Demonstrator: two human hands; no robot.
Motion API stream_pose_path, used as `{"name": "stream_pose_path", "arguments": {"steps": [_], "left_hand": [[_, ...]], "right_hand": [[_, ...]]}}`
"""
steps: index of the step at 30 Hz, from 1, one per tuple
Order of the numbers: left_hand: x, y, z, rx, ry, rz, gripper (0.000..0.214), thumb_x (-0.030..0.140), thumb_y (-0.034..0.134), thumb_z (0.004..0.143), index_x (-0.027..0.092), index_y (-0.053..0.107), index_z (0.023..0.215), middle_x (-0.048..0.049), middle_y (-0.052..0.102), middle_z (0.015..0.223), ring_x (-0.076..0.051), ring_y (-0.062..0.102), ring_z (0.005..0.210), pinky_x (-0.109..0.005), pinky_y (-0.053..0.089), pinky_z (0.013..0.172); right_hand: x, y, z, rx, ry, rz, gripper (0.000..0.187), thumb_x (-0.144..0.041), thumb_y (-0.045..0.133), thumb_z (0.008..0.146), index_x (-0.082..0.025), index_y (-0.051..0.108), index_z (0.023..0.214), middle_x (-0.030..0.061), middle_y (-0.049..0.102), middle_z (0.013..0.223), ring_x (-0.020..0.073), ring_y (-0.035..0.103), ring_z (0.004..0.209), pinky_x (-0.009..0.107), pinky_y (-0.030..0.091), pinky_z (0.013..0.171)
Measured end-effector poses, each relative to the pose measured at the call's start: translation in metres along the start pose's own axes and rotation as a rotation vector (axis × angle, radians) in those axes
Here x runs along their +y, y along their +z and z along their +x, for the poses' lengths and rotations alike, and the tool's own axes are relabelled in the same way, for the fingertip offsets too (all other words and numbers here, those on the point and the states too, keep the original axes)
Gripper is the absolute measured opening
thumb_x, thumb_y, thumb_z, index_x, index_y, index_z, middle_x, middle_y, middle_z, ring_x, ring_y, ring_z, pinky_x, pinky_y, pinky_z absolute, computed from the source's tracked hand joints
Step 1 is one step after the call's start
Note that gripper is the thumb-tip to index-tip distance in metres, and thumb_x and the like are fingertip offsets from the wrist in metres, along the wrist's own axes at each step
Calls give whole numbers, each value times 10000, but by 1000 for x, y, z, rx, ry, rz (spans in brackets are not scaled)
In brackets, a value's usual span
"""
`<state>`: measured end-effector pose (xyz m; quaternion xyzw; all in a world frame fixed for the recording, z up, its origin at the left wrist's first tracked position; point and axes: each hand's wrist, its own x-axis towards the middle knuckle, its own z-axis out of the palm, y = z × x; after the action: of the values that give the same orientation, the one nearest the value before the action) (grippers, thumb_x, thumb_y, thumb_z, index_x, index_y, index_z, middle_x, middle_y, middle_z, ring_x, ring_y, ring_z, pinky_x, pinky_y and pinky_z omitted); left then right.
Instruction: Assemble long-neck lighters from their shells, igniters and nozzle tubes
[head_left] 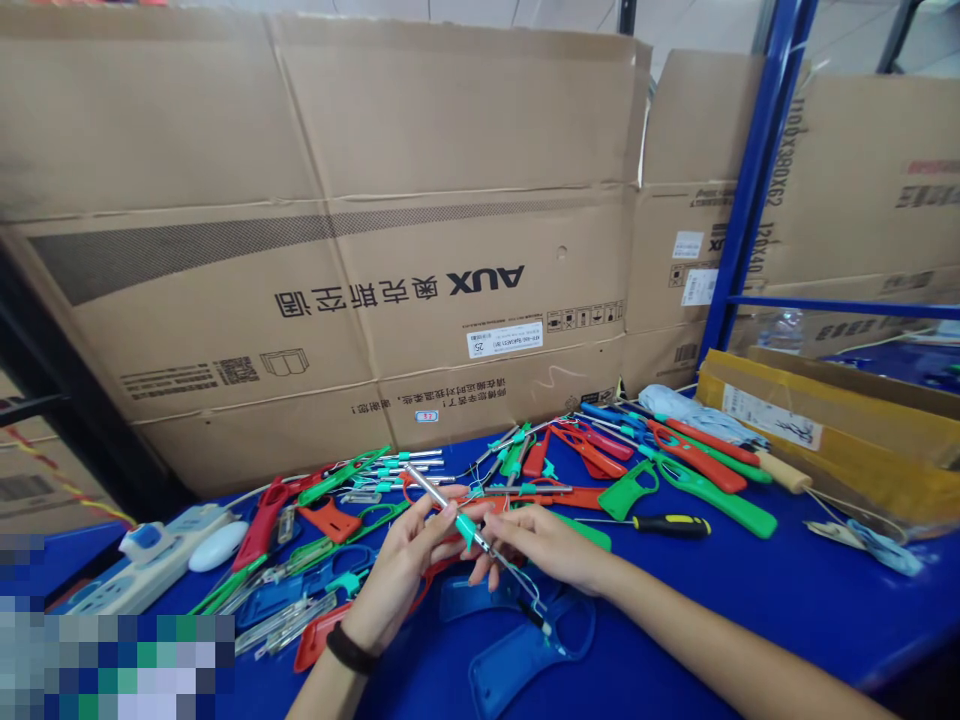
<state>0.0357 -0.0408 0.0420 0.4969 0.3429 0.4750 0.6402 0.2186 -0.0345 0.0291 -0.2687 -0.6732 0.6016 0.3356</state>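
"While the left hand (409, 548) clamps the metal rod (430, 488), where's that?"
"Left of the screwdriver (671, 525) (the yellow-and-black one). The right hand (544, 540) is at the rod's near end; whether it grips, I can't tell."

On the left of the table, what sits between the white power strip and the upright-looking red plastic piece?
A white oval object lies between the power strip and the red piece, in the head view.

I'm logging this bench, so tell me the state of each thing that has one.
Metal rod: tilted, in left grip
Screwdriver: lying down, unheld
Nearest blue piece: lying down, unheld
Power strip: plug inserted
Yellow carton: open
Cardboard sheet: upright, print upside down
Wristband: worn
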Motion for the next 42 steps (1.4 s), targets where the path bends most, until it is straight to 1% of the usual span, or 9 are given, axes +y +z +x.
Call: {"name": "stream_pose_path", "arguments": {"steps": [7, 13, 18, 24, 28, 32, 34, 38, 42], "left_hand": [[-4, 0, -1, -88, -13, 74, 374, 341, 662, 824, 206, 629, 1171, -120, 681, 1164, -221, 700, 852, -283, 527, 730], [-1, 5, -2, -73, 0, 106, 390, 343, 684, 803, 202, 647, 1165, -111, 692, 1144, -272, 660, 1021, -289, 531, 788], [-1, 6, -2, -44, 0, 72, 451, 350, 711, 778, 193, 623, 1192, -126, 674, 1173, -290, 652, 1037, -318, 543, 799], [-8, 3, -2, -177, -78, 107, 476, 439, 683, 792, 174, 594, 1176, -133, 674, 1153, -257, 670, 996, -369, 501, 889], [-8, 3, -3, -253, -131, 151, 537, 492, 672, 781, 168, 554, 1193, -122, 699, 1071, -221, 683, 920, -361, 510, 853], [-13, 1, 1, -225, -133, 265, 520, 530, 648, 778, 143, 606, 1123, -71, 718, 858, -120, 630, 584, -256, 517, 608], [-15, -1, 5, -169, -92, 331, 538, 579, 614, 775, 134, 638, 1077, -64, 710, 824, -109, 592, 535, -233, 487, 528], [-15, -4, 11, -103, -21, 388, 608, 655, 541, 775, 126, 642, 1059, -78, 706, 847, -146, 623, 632, -245, 497, 562], [-10, -4, 10, -123, 11, 415, 528, 606, 569, 786, 135, 625, 1018, -64, 697, 824, -141, 625, 674, -246, 500, 631]], "right_hand": [[4, 3, 0, 20, 117, 117, 467, -586, 646, 731, -124, 679, 785, 59, 717, 737, 137, 640, 584, 320, 486, 736], [6, 4, 1, -20, 91, 210, 434, -504, 667, 763, -143, 616, 999, 52, 727, 775, 133, 666, 592, 296, 488, 695], [3, 5, 0, -20, 54, 197, 390, -489, 667, 770, -146, 600, 945, 43, 724, 761, 133, 667, 596, 296, 481, 704], [-2, -3, 3, 235, -56, 303, 411, -515, 667, 765, -202, 488, 962, 48, 727, 883, 194, 694, 817, 348, 497, 797], [-5, -6, 2, 319, -140, 211, 396, -523, 647, 779, -220, 455, 947, 65, 728, 957, 223, 681, 929, 400, 476, 902], [-2, -10, 3, 342, -117, 102, 432, -535, 681, 728, -206, 503, 943, 61, 728, 917, 239, 697, 870, 389, 517, 828], [-4, -13, 4, 392, -94, 70, 458, -519, 732, 666, -192, 542, 924, 52, 724, 880, 234, 702, 821, 370, 533, 787], [-16, -23, 1, 483, -78, 57, 409, -485, 770, 616, -181, 551, 779, 7, 692, 699, 194, 691, 670, 313, 542, 670], [-28, -31, -24, 537, -56, 65, 381, -460, 774, 622, -182, 535, 726, -1, 680, 651, 181, 686, 657, 278, 529, 624]]}}
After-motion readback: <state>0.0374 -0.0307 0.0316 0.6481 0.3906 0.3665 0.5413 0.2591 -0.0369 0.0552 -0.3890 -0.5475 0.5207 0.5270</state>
